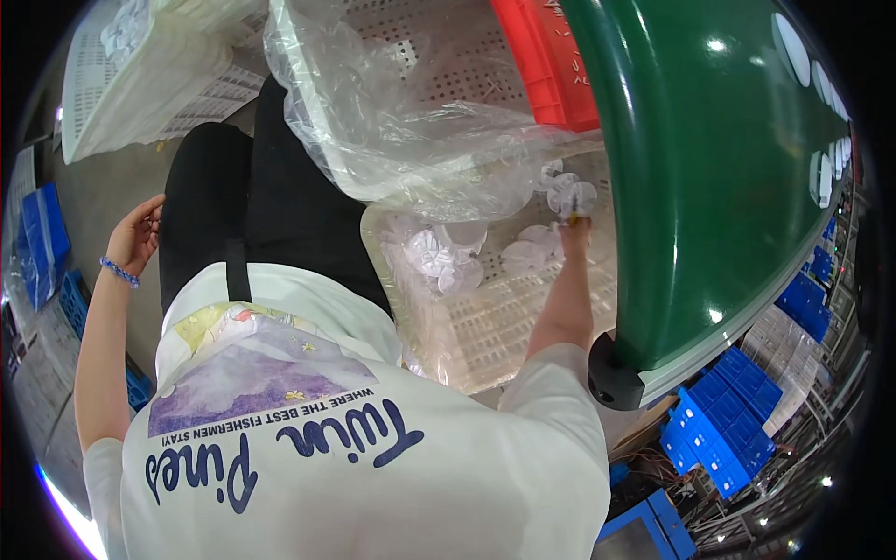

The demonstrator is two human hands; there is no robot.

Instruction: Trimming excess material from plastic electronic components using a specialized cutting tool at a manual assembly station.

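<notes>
My right hand (pixel 576 231) reaches down into a whitish plastic crate (pixel 495 345), its fingers small and partly hidden. It appears closed on a clear round plastic piece (pixel 571 194), with a small yellowish spot at the fingertips that I cannot make out. Beside it in the crate lie more clear plastic pieces (pixel 527 252). Another heap of clear pieces (pixel 443 257) rests nearer my body at the crate's left. My left hand (pixel 137 235), a blue beaded bracelet at its wrist, hangs by my left thigh with loose fingers and holds nothing.
Ahead stands another white crate (pixel 322 103) lined with clear plastic film (pixel 411 154). A red bin (pixel 560 75) sits beyond it. The large green curved housing (pixel 691 187) bounds the right side. Another white crate (pixel 159 84) stands far left; blue boxes (pixel 723 420) are stacked lower right.
</notes>
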